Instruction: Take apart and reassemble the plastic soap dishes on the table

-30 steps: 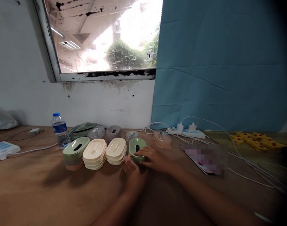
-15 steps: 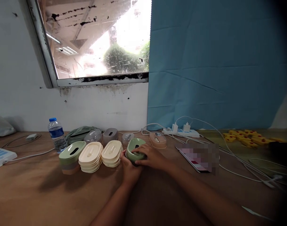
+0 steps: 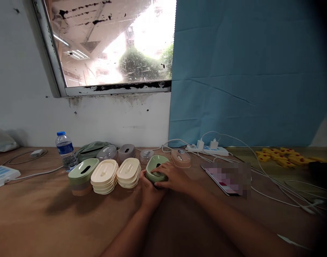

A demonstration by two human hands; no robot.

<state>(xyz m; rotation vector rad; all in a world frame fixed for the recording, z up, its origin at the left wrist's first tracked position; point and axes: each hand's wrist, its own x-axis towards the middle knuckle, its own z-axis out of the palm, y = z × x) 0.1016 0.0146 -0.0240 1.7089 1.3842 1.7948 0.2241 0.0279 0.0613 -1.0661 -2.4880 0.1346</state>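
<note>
A green oval plastic box [image 3: 155, 161] with a dark slot in its recessed top is held between both hands, tilted a little. My left hand [image 3: 150, 192] is closed around its lower left side. My right hand [image 3: 176, 176] grips the near right rim, its fingers reaching over the recessed top by the slot. To the left stand a stack of cream oval lids [image 3: 129, 169] and another stack of cream lids [image 3: 104, 172]. Beyond them is a stack of slotted oval boxes [image 3: 84, 167], green on top with grey and peach below.
Behind are a grey slotted box [image 3: 126, 153], clear plastic pieces [image 3: 107, 154], a peach box [image 3: 180, 159], a green pouch [image 3: 93, 150] and a water bottle [image 3: 65, 151]. On the right lie a phone [image 3: 219, 178], cables, a power strip [image 3: 208, 150] and yellow pieces [image 3: 280, 156].
The camera view has shifted slightly. Both hands keep nearly the same hold on the green box, and the other things on the table stay put.
</note>
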